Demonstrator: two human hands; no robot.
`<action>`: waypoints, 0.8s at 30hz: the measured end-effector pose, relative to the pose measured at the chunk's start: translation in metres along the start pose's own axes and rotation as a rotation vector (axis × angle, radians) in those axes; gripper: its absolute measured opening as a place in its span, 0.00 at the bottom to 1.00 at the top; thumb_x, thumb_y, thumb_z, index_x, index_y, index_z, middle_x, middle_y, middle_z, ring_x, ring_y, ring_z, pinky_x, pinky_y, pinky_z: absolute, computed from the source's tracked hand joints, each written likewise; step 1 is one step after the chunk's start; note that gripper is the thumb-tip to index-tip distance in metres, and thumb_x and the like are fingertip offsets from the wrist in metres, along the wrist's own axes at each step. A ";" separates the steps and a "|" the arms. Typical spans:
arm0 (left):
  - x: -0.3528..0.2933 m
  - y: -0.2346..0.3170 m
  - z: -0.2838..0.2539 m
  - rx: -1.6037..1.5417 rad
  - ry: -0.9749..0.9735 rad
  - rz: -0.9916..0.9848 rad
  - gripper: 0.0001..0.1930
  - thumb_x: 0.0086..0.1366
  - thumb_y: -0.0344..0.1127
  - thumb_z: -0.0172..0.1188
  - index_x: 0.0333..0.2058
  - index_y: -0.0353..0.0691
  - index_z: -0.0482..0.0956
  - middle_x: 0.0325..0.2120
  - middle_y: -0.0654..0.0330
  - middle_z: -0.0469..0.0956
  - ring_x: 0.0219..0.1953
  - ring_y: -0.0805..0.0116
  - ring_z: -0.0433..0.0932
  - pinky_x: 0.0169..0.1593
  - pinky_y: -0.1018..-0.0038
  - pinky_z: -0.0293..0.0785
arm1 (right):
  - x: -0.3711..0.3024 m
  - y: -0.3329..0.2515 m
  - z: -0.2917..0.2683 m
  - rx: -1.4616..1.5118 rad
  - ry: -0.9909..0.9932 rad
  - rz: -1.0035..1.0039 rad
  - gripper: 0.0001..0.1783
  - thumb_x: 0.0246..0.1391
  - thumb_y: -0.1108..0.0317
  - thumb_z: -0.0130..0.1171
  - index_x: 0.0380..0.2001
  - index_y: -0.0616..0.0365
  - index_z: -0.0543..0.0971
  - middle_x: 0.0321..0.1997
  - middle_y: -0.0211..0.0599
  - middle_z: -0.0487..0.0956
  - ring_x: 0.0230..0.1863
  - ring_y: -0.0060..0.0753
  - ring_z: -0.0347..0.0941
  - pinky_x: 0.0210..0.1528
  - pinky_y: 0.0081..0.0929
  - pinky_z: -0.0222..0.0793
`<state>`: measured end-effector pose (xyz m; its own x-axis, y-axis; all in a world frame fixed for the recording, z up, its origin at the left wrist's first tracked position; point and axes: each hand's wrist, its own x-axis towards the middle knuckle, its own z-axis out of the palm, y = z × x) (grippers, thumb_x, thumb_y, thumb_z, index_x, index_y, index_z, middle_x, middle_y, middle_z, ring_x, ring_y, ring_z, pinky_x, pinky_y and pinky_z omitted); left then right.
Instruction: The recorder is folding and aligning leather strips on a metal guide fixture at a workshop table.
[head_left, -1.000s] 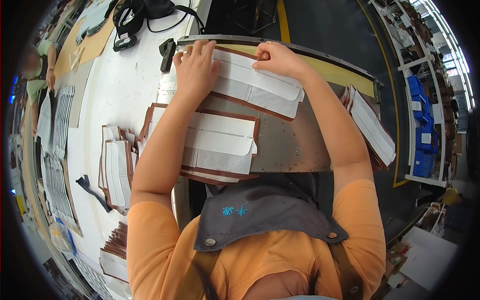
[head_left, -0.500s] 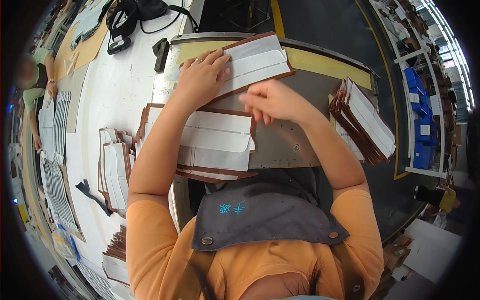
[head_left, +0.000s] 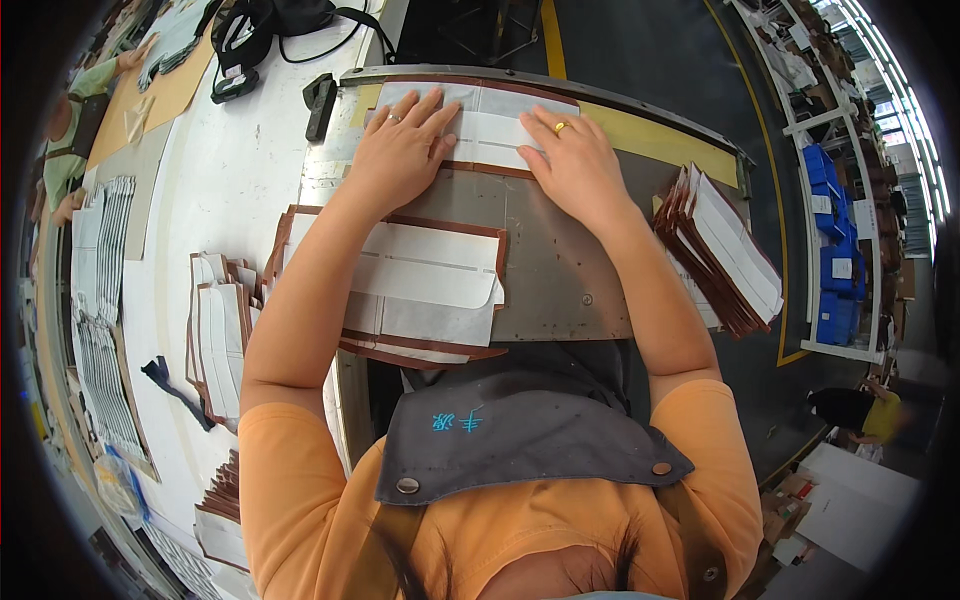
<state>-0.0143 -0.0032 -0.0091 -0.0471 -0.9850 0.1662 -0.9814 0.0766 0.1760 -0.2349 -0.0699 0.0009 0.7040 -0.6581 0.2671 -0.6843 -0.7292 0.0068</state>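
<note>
A flat white panel with brown edges (head_left: 488, 127) lies along the far side of the metal work plate (head_left: 545, 275). My left hand (head_left: 400, 150) rests on its left part, fingers spread. On the right part lies my right hand (head_left: 578, 165), its fingers stretched out and a yellow ring on one of them. Neither hand grips anything. Nearer to me, partly under my left forearm, a pile of similar brown-edged white panels (head_left: 425, 265) sits on the plate's left side.
To the right stands a leaning stack of brown-edged panels (head_left: 735, 240). More stacks (head_left: 222, 335) lie on the white table (head_left: 255, 160) at left, beside a dark strip (head_left: 178, 392). A black clamp-like block (head_left: 319, 106) sits at the plate's far left corner. Another person (head_left: 70, 140) works at far left.
The panel has turned from a slant to lie nearly parallel with the plate's far edge. My right hand has moved up and onto its right part, fingers now stretched out.
</note>
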 end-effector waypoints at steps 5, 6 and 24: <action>0.003 0.001 0.006 0.034 0.002 0.013 0.22 0.69 0.48 0.36 0.60 0.55 0.60 0.62 0.62 0.56 0.65 0.59 0.50 0.66 0.59 0.43 | -0.001 0.012 0.002 0.082 -0.042 0.037 0.24 0.60 0.53 0.44 0.57 0.46 0.68 0.62 0.34 0.65 0.63 0.43 0.58 0.64 0.40 0.52; 0.004 0.002 0.007 0.044 0.013 -0.007 0.22 0.69 0.49 0.37 0.60 0.55 0.60 0.63 0.63 0.56 0.65 0.59 0.50 0.66 0.59 0.43 | 0.002 0.017 0.004 0.098 -0.044 0.024 0.24 0.60 0.53 0.43 0.57 0.46 0.67 0.62 0.34 0.65 0.64 0.42 0.57 0.64 0.40 0.51; 0.000 0.003 0.008 -0.001 0.157 0.018 0.20 0.66 0.44 0.47 0.56 0.53 0.67 0.52 0.57 0.65 0.57 0.54 0.59 0.59 0.57 0.53 | 0.013 0.014 -0.006 0.091 0.043 -0.086 0.18 0.56 0.60 0.51 0.49 0.52 0.74 0.50 0.33 0.73 0.51 0.37 0.67 0.57 0.36 0.59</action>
<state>-0.0190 -0.0046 -0.0163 -0.0346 -0.9471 0.3192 -0.9805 0.0939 0.1726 -0.2370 -0.0874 0.0104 0.7494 -0.5851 0.3099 -0.6001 -0.7980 -0.0555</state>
